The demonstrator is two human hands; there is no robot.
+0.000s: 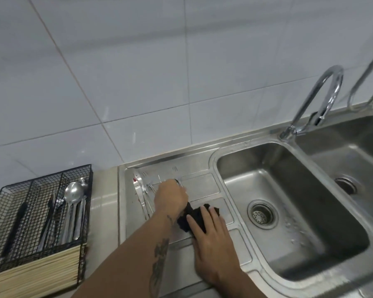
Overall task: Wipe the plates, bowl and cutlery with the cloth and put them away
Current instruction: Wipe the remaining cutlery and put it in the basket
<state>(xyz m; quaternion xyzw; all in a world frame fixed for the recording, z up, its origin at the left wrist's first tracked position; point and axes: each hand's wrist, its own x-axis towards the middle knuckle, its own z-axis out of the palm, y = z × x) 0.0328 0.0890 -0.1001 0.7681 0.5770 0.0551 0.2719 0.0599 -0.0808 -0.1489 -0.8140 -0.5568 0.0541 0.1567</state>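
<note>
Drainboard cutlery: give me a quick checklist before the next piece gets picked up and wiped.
1. Dark cloth in hand: ok, right hand rests on it with straight fingers.
2. Left hand at the forks: ok; grip cannot tell.
3. Unwiped pieces left on the drainboard: ok, several at its left end.
4. Mesh cutlery caddy reachable: ok, left of the sink.
5. Faucet off: ok, no stream visible.

No readable text, labels, brands or numbers anywhere; arm markings are too blurred to make out.
</note>
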